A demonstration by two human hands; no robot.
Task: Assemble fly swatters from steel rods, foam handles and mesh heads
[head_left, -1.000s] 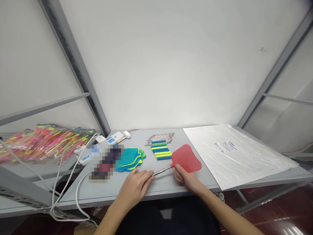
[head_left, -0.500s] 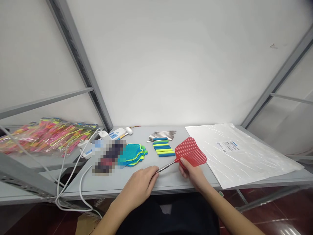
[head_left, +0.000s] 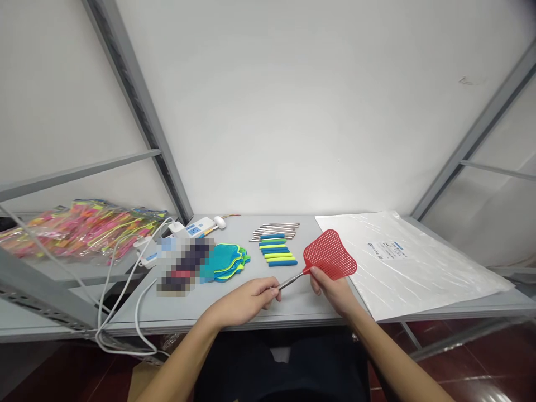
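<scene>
The red plastic swatter head (head_left: 330, 255), full of little holes, joins a shiny metal rod (head_left: 292, 280) above the grey table (head_left: 178, 310). My right hand (head_left: 333, 290) pinches its neck; my left hand (head_left: 251, 300) seems closed around the rod.

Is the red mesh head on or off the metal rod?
On: the red mesh head meets the metal rod at its neck, no gap visible; how firmly, cannot tell.

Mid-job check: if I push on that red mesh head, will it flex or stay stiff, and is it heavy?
The red mesh head probably flexes a little, since it looks like a thin sheet. It is likely light for its size, being full of small holes. The metal rod probably bends less: it looks straight and metallic.
</scene>
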